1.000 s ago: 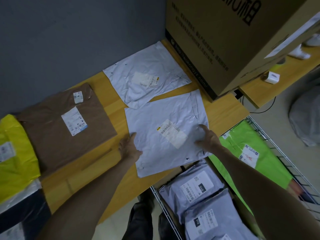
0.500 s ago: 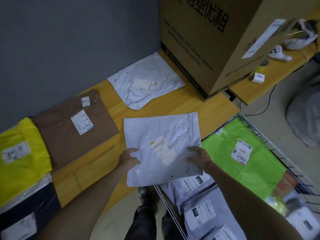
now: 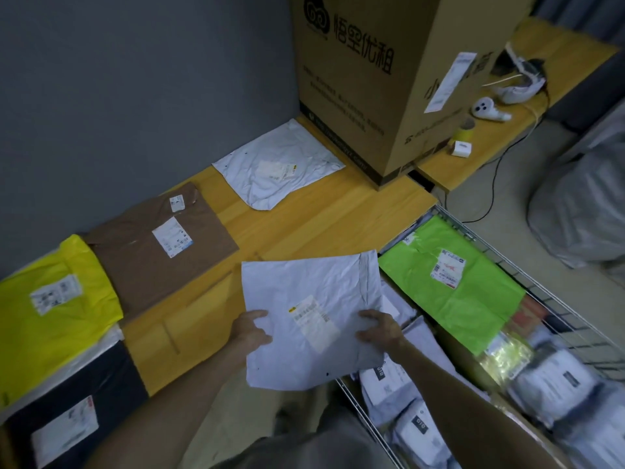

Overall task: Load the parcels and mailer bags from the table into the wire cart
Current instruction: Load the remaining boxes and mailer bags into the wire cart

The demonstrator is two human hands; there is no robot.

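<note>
White plastic, creased: the mailer is being held over the table's near right corner, its right side reaching over the cart. The left hand is pinching its left edge, thumb on top; the right hand is gripping the right edge, fingers curled onto it. Inside the cart a green bag is lying beside grey mailers (labels up). A second mailer is lying at the table's far edge against the box; a brown parcel, yellow bag and black parcel are lining the left end.
</note>
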